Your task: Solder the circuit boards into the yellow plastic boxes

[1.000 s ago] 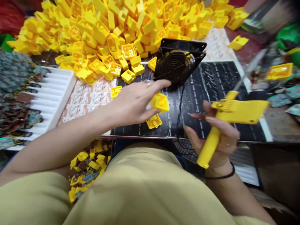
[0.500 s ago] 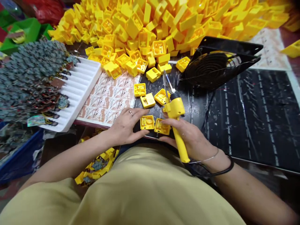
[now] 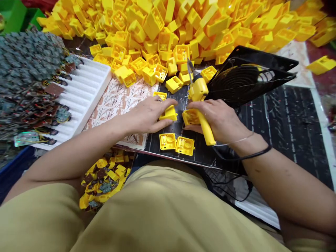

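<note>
My left hand point(image 3: 147, 115) is closed on a small yellow plastic case half point(image 3: 168, 114) on the black mat point(image 3: 283, 119). My right hand point(image 3: 219, 117) grips a yellow soldering iron point(image 3: 201, 105) with its tip pointing away from me, and its fingers also touch another yellow case half point(image 3: 190, 117). Two open yellow case halves point(image 3: 177, 143) lie side by side on the mat just in front of both hands.
A big heap of yellow plastic cases point(image 3: 183, 24) fills the back of the table. A black wire-guard fan point(image 3: 244, 78) leans at the right. A white ribbed tray point(image 3: 78, 94) and a pile of circuit boards point(image 3: 26, 80) lie left. A bin of yellow parts point(image 3: 105, 178) sits below the table edge.
Both hands moved away from the table edge towards the fan. The left hand picked up a case half; the right reached the other one, leaving two halves lying on the mat.
</note>
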Demonstrator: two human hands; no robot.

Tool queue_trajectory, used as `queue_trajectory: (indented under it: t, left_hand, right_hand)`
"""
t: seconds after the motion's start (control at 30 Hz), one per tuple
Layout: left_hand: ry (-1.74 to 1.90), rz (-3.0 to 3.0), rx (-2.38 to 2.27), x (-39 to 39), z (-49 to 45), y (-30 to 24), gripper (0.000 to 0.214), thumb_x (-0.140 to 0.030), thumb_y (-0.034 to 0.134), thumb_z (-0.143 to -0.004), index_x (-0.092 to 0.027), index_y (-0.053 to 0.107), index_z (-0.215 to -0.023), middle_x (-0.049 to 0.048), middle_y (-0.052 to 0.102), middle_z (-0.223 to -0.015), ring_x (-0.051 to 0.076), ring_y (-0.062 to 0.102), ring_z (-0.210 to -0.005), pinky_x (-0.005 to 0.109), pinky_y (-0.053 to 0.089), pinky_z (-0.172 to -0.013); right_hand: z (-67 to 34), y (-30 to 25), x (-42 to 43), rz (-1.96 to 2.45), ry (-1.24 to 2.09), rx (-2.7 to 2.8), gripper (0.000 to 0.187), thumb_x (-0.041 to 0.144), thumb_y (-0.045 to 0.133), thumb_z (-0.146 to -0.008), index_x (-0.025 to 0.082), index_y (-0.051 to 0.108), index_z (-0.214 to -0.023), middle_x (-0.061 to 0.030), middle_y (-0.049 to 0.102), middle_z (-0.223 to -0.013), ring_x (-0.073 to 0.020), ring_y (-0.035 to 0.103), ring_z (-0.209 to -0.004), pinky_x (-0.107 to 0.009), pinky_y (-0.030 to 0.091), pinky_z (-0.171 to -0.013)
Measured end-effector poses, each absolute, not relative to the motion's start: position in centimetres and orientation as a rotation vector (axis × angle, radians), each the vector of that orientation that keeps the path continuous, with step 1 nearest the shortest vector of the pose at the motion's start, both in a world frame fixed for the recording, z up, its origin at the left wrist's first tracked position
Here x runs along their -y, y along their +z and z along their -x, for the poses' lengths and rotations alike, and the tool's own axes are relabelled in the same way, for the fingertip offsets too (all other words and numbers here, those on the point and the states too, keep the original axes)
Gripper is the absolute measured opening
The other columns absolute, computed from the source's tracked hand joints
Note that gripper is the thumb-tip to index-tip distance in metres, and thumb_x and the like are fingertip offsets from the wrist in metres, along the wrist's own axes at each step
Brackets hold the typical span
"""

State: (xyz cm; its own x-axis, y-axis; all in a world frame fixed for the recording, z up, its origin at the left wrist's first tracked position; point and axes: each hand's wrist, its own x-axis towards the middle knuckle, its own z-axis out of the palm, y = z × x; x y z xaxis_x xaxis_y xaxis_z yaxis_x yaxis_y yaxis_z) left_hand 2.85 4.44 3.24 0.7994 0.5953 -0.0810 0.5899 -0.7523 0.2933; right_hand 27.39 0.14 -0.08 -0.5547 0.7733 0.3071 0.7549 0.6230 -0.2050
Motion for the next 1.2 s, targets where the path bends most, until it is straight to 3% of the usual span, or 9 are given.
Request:
queue_trajectory:
  t: [0.13,0.3,0.47,0.67,0.73,0.83,0.9,1.03,1.2]
  left_hand:
    - [-0.162,-2.456,-0.873,-4.6,-3.5,4.2,0.045,-0.035,0.035,-0.098,-0.013,0.055,-0.132,0.0103,0.067,-0.124,0.02,0.063,-0.111,0.031,0.047,-0.096]
    - [-0.337,-2.528,-1.064,-4.9,-4.5,4.1,0.048,-0.027,0.034,-0.099,-0.017,0.045,-0.144,0.0112,0.067,-0.127,0.022,0.065,-0.112,0.035,0.051,-0.094]
    - [-0.254,-2.698,-1.11,-4.7,-4.5,3.0,0.036,-0.021,0.036,-0.098,-0.014,0.062,-0.12,0.0124,0.071,-0.114,0.025,0.069,-0.104,0.037,0.053,-0.087]
    - [-0.111,-2.676,-1.033,-3.0,-3.7,2.2,0.039,-0.027,0.034,-0.1,-0.015,0.065,-0.12,0.0113,0.075,-0.105,0.025,0.071,-0.099,0.039,0.055,-0.087]
    - [0.012,-2.667,-0.966,-2.0,-2.5,2.0,0.046,-0.036,0.032,-0.101,-0.013,0.059,-0.131,0.0151,0.07,-0.121,0.027,0.066,-0.114,0.044,0.052,-0.098]
    - [0.17,-2.667,-0.859,-0.3,-0.9,1.3,0.078,-0.065,0.044,-0.092,-0.013,0.038,-0.15,0.0234,0.037,-0.155,0.038,0.036,-0.145,0.057,0.035,-0.115]
    - [0.122,-2.644,-0.827,0.8,-1.0,0.7,0.099,-0.077,0.053,-0.08,-0.015,0.029,-0.155,0.0247,0.02,-0.162,0.044,0.022,-0.15,0.063,0.027,-0.118]
    - [-0.077,-2.667,-0.758,1.3,-2.4,0.0,0.092,-0.058,0.057,-0.088,-0.003,0.024,-0.155,0.0292,0.021,-0.16,0.036,0.015,-0.153,0.045,0.019,-0.125]
    - [0.226,-2.66,-0.832,1.0,-1.9,0.2,0.084,-0.06,0.058,-0.087,-0.008,0.04,-0.15,0.0221,0.031,-0.159,0.036,0.026,-0.15,0.048,0.025,-0.124]
  right_hand:
    - [-27.7,0.0,1.2,1.275,0.082,2.45,0.045,0.051,0.061,-0.09,0.018,0.055,-0.12,-0.011,0.07,-0.096,-0.0268,0.066,-0.085,-0.039,0.05,-0.074]
    - [-28.0,-0.3,1.8,1.207,0.196,2.417,0.039,0.038,0.062,-0.092,0.024,0.049,-0.126,-0.0078,0.068,-0.116,-0.0223,0.068,-0.099,-0.036,0.055,-0.085]
    - [-27.5,-0.6,1.9,1.232,0.233,2.312,0.038,0.035,0.062,-0.092,0.024,0.049,-0.126,-0.0081,0.068,-0.118,-0.0218,0.07,-0.094,-0.033,0.058,-0.077]
    - [-27.0,0.2,4.0,1.179,0.337,2.286,0.042,0.037,0.063,-0.092,0.024,0.048,-0.128,-0.006,0.068,-0.118,-0.0184,0.07,-0.095,-0.028,0.059,-0.08]
    - [-27.3,0.5,5.2,1.189,0.326,2.26,0.05,0.041,0.066,-0.09,0.023,0.045,-0.132,-0.0088,0.066,-0.122,-0.0222,0.068,-0.104,-0.034,0.059,-0.087]
    - [-27.5,0.2,6.8,1.166,0.278,2.254,0.069,0.053,0.071,-0.082,0.024,0.041,-0.137,-0.0133,0.062,-0.125,-0.0316,0.063,-0.115,-0.051,0.055,-0.096]
    - [-27.2,-0.8,7.3,1.125,0.262,2.282,0.074,0.055,0.072,-0.08,0.027,0.039,-0.141,-0.0124,0.062,-0.119,-0.0329,0.063,-0.109,-0.057,0.053,-0.097]
    - [-26.1,-3.0,6.7,1.053,0.237,2.279,0.072,0.05,0.065,-0.087,0.028,0.034,-0.148,-0.0139,0.062,-0.105,-0.035,0.064,-0.095,-0.06,0.053,-0.085]
    - [-25.4,-1.9,7.3,1.094,0.128,2.219,0.071,0.051,0.061,-0.089,0.03,0.032,-0.151,-0.0158,0.06,-0.115,-0.0404,0.063,-0.1,-0.061,0.053,-0.082]
